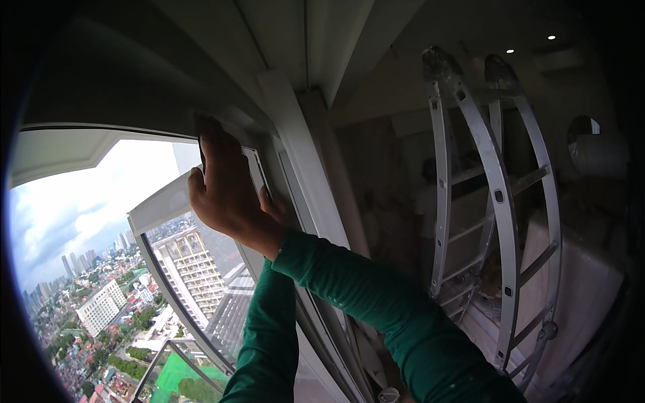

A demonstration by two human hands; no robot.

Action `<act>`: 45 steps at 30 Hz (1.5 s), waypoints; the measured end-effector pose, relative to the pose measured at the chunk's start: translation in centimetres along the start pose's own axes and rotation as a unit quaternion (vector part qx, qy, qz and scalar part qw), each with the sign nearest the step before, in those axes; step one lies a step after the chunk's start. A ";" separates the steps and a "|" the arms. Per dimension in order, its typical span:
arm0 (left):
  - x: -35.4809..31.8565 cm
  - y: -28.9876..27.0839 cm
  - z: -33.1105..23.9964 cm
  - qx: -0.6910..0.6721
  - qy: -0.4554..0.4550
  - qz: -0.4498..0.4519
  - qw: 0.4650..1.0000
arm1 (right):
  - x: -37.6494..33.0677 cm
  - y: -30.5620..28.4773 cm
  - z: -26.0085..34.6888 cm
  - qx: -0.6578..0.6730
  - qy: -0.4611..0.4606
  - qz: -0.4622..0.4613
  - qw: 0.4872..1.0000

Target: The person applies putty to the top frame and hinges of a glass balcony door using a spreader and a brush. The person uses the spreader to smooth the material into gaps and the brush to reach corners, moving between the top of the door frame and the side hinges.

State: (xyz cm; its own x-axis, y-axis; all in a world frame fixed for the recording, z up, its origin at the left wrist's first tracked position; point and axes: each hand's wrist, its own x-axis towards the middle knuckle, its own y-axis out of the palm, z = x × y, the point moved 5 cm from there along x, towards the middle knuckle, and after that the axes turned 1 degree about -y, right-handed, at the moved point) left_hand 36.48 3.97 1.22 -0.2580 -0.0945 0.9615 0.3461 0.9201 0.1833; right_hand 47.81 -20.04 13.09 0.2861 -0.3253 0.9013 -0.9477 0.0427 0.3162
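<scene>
My right hand (pixel 225 185) is raised to the top of the window frame (pixel 144 126), its arm in a green sleeve crossing in front of the left one. Its fingers are curled up at the frame, and a thin dark edge shows beside them; what they hold cannot be made out. Behind the right wrist, my left hand (pixel 272 205) is mostly hidden. Only a few of its fingertips show, next to the upright side of the frame. A tilted window sash (pixel 171 191) with a light frame hangs outward below my hands.
An aluminium folding ladder (pixel 500 195) stands at the right. Behind it is a bulky covered item (pixel 578 262) in the dim room. Outside the opening, a metal railing (pixel 151 369) stands high above the city. A pale column (pixel 302 154) rises right of my hands.
</scene>
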 end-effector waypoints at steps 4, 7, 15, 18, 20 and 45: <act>-0.1 0.0 0.2 0.042 0.038 -0.037 0.998 | 0.0 0.2 -1.6 -0.012 0.180 0.060 0.982; -0.1 0.2 0.7 0.024 0.024 -0.029 0.999 | 0.4 -0.2 -0.9 0.019 0.123 0.061 0.990; -0.3 0.4 0.5 0.043 0.018 -0.061 0.997 | -0.4 -0.3 -0.3 -0.007 0.121 0.024 0.992; -0.3 0.0 0.3 0.006 0.007 -0.086 0.996 | 0.1 -0.3 -0.7 0.015 0.159 0.073 0.984; -0.3 -0.1 -0.2 0.023 0.036 -0.062 0.997 | 0.1 -1.0 1.8 0.018 0.012 0.013 1.000; -0.1 -0.7 -0.5 0.043 -0.019 -0.003 0.999 | 2.4 -1.5 1.7 -0.046 0.111 0.034 0.992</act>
State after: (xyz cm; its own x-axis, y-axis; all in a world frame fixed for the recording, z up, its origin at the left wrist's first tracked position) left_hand 36.72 3.18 1.11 -0.2954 -0.0872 0.9514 0.2657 0.9490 0.1695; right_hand 49.66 -22.50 14.30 0.2561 -0.1034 0.9611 -0.9518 0.1466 0.2694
